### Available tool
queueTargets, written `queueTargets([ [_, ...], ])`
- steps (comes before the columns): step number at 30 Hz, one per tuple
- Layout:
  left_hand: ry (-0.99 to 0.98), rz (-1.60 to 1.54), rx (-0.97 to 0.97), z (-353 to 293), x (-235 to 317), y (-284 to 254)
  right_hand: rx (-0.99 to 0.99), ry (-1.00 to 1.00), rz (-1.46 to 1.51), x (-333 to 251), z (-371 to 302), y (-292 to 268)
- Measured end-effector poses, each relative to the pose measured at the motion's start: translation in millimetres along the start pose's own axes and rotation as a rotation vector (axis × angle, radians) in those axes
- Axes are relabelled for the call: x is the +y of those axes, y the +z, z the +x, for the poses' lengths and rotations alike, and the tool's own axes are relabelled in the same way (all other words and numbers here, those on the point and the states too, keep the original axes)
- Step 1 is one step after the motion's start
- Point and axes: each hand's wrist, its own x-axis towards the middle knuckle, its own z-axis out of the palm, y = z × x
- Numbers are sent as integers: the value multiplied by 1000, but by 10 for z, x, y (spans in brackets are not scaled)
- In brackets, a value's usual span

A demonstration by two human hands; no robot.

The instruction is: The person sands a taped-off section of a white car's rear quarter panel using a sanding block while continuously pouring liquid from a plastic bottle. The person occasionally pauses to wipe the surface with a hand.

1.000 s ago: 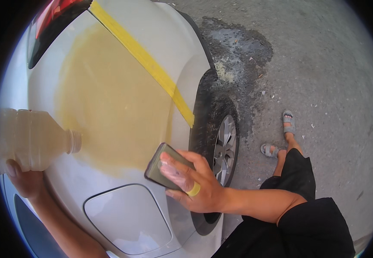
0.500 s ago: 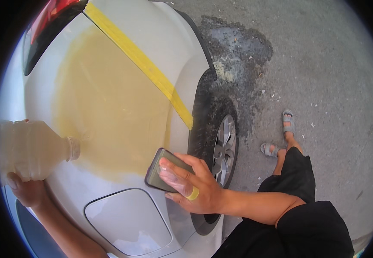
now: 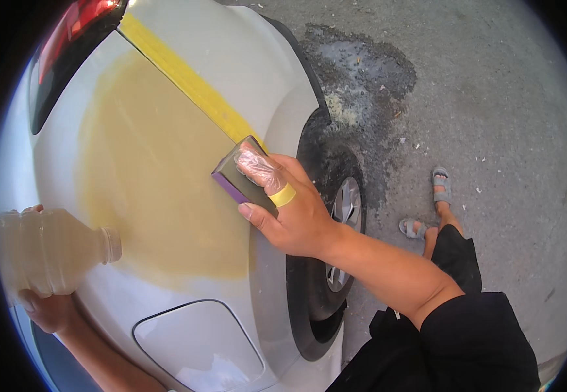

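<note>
My right hand (image 3: 303, 219) is closed round a dark sanding block (image 3: 232, 175) with a purple edge. One of its fingers is wrapped in clear plastic, fastened with a yellow tape band. The block lies at the right edge of a tan filler patch (image 3: 146, 170) on the silver car's rear panel, close to a strip of yellow masking tape (image 3: 182, 72). At the far left, my left hand (image 3: 51, 313) grips a clear plastic bottle (image 3: 54, 251) of cloudy liquid. Its neck points right, toward the patch. The block's underside is hidden.
A fuel flap (image 3: 198, 343) sits below the patch, and a red tail light (image 3: 77, 29) is at the upper left. The rear wheel (image 3: 342, 209) stands right of the panel. Wet grey residue (image 3: 362, 72) stains the pavement. My sandalled feet (image 3: 440, 186) are at the right.
My right hand has moved the sanding block up the panel, from the patch's lower right edge toward the yellow tape, and turned it. The bottle sits slightly lower in view.
</note>
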Motion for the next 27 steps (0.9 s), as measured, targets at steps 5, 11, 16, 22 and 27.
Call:
queueTargets([
  [5, -51, 91, 205, -48, 88, 222, -25, -49, 65, 11, -290, 6],
  [11, 55, 140, 27, -15, 107, 186, -49, -55, 34, 92, 355, -1],
  [16, 32, 173, 196, -75, 113, 236, -48, -56, 57, 113, -6, -51],
  [22, 33, 248, 236, -49, 142, 271, -72, -128, 25, 107, 597, 28],
  [27, 41, 271, 317, -91, 170, 379, -59, -106, 67, 180, 35, -53],
])
